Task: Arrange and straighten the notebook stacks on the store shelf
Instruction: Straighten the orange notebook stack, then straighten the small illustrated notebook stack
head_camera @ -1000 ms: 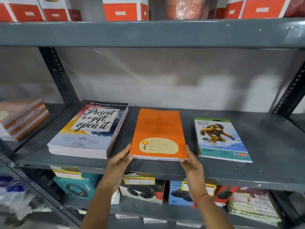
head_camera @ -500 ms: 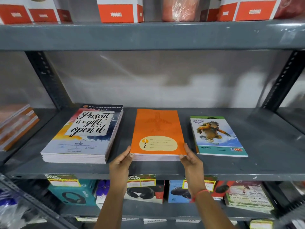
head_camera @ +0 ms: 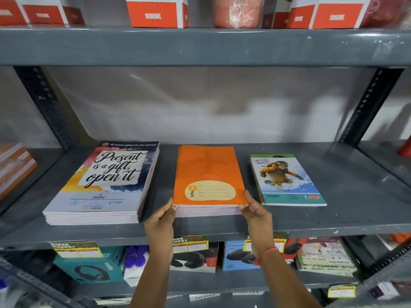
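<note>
Squared since a second earlier: orange notebook stack [head_camera: 209,181], near shelf [head_camera: 333,223] front edge, left hand [head_camera: 161,218] and right hand [head_camera: 255,211] pressing its front corners, alignment nearly complete.

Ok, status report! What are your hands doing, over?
Left hand and right hand pinch the orange stack's front corners. Stack flat on shelf, nearly square. Neighbour stacks clear, nothing in the way.

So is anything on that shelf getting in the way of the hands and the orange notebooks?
Nothing visible does. The left hand and right hand already touch the near corners of the orange notebook stack. Bare shelf separates it from the quote-cover stack and the astronaut-cover notebooks.
</note>
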